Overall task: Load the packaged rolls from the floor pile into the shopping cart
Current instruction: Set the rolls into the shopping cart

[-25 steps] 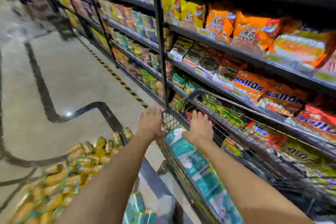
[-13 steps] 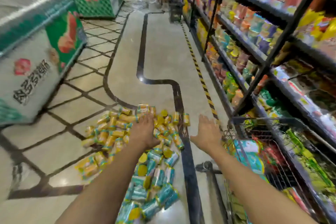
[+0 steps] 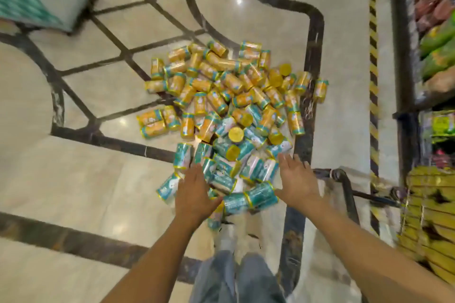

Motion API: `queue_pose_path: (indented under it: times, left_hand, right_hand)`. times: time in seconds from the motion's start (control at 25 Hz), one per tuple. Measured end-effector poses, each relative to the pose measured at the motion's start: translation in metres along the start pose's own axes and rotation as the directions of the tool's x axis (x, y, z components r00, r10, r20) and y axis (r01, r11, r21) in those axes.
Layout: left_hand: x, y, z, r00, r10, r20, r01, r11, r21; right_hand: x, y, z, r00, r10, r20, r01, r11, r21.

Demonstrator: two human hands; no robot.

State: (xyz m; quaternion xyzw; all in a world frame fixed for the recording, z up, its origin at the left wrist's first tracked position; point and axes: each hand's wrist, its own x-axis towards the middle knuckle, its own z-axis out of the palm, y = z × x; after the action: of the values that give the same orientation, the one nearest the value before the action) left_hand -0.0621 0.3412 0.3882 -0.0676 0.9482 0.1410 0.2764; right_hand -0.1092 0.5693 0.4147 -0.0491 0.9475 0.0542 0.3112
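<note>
Over the glossy beige floor tiles (image 3: 86,179), the empty, straight-fingered left hand (image 3: 194,194) and right hand (image 3: 298,179) should clasp the nearest teal plastic-wrapped rolls (image 3: 248,198) from both sides.

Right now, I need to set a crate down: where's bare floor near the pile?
Bare floor left of the pile, and a strip between the dark band and the striped tape. Crowded between left hand and right hand.

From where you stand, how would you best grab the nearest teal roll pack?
Probably by its two ends. The teal pack lies on its side, crosswise between the left hand and the right hand, so each can close in from its own side.
</note>
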Motion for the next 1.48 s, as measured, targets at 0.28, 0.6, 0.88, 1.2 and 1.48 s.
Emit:
queue_pose_path:
  times: [0.28, 0.6, 0.88, 1.2, 1.48]
  left_hand:
    - [0.059, -0.056, 0.196, 0.991, -0.101, 0.085, 0.108, 0.990, -0.088]
    - [0.108, -0.080, 0.348, 0.939, -0.275, 0.207, 0.321, 0.916, -0.240]
    - [0.129, -0.079, 0.418, 0.913, -0.403, 0.069, 0.387, 0.796, -0.466]
    - [0.128, -0.073, 0.392, 0.926, -0.374, -0.044, 0.315, 0.832, -0.456]
    - [0.081, -0.038, 0.253, 0.983, -0.161, -0.084, 0.108, 0.892, -0.439]
  right_hand:
    - [0.105, -0.005, 0.182, 0.968, -0.106, 0.227, 0.150, 0.971, -0.187]
    - [0.178, -0.005, 0.310, 0.938, -0.203, 0.283, 0.301, 0.881, -0.366]
    - [0.198, 0.000, 0.374, 0.962, -0.258, 0.089, 0.273, 0.919, -0.286]
    - [0.193, -0.005, 0.362, 0.973, -0.215, 0.079, 0.226, 0.958, -0.176]
    - [0.116, -0.014, 0.244, 0.986, -0.069, 0.150, 0.045, 0.986, 0.162]
